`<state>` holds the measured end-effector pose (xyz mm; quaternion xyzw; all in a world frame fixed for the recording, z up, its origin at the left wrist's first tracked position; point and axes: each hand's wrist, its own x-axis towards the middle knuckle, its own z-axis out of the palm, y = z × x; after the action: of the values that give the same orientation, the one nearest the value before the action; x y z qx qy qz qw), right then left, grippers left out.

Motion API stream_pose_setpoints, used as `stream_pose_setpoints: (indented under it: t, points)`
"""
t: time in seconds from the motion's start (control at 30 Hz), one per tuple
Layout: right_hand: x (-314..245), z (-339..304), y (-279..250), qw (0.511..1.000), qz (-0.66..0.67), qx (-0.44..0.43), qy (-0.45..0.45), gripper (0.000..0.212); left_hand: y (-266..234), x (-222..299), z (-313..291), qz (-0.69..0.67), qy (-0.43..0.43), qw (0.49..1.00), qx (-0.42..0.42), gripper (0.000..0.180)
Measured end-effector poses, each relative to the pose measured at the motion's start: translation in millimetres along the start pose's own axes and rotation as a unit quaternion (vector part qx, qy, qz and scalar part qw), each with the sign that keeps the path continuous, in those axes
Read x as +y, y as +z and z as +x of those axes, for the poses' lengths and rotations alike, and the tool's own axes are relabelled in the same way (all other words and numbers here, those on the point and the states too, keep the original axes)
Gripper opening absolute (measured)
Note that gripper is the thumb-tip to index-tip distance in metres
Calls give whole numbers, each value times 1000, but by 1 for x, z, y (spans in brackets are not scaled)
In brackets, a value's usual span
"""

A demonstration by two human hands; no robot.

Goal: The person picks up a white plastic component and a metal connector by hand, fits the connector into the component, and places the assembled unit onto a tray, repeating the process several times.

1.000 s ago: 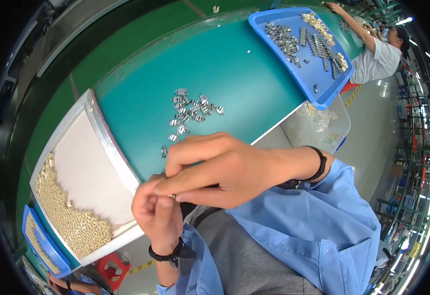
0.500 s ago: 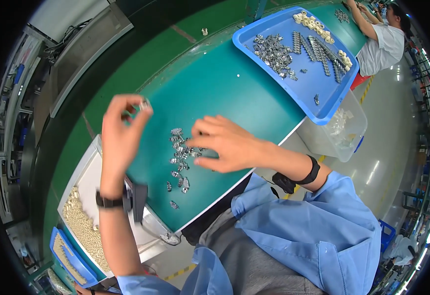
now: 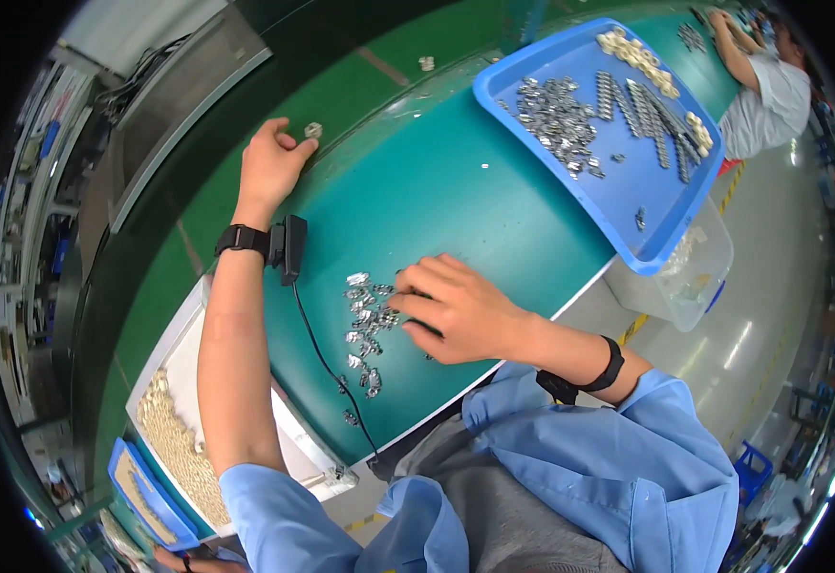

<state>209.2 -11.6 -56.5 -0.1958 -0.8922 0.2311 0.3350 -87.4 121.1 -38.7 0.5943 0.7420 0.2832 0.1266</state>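
My left hand (image 3: pixel 274 167) reaches out over the green strip at the far side. A small whitish piece with a metallic look (image 3: pixel 313 131) is right at the tip of its thumb. The fingers look loosened and apart, and the piece does not appear to be between them. Bent over the right side of a pile of small shiny metal parts (image 3: pixel 365 320) is my right hand (image 3: pixel 460 310). Its fingertips touch the pile, with thumb and forefinger apart. Whatever lies under its palm is hidden.
A blue tray (image 3: pixel 556 177) at the far right holds metal parts, metal strips and cream pieces. A white tray (image 3: pixel 177 363) of cream pieces stands left. Another whitish piece (image 3: pixel 426 64) sits on the green strip (image 3: pixel 365 81). A black cable (image 3: pixel 317 353) crosses the table. Another person (image 3: pixel 766 105) works beyond.
My left hand has moved farther away onto the green strip, and its pinch on the small piece has loosened. My right hand remains at the metal parts. The whole view has shifted slightly.
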Motion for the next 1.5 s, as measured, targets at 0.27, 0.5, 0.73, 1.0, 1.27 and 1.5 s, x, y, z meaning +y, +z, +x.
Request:
stream_pose_setpoints:
  t: [0.27,0.5,0.73,1.0,1.27,1.5]
  points:
    - [-29,-13,14,1000,-25,-9,15,14,-221,-42,-158,-25,-38,999,-10,23]
    - [-54,-19,25,999,-31,1,36,15,-271,-199,-321,291,-189,926,146,24]
    - [-67,-24,19,995,-73,30,54,16,-243,-226,-310,405,-145,892,141,31]
    - [-32,-28,17,993,-95,43,51,15,-230,-269,-278,364,-245,892,115,43]
    - [2,-41,0,978,123,32,163,14,-206,-237,-258,292,-220,907,211,39]
    - [-1,-30,-6,965,227,46,121,19,-182,-89,-277,-89,-101,977,168,13]
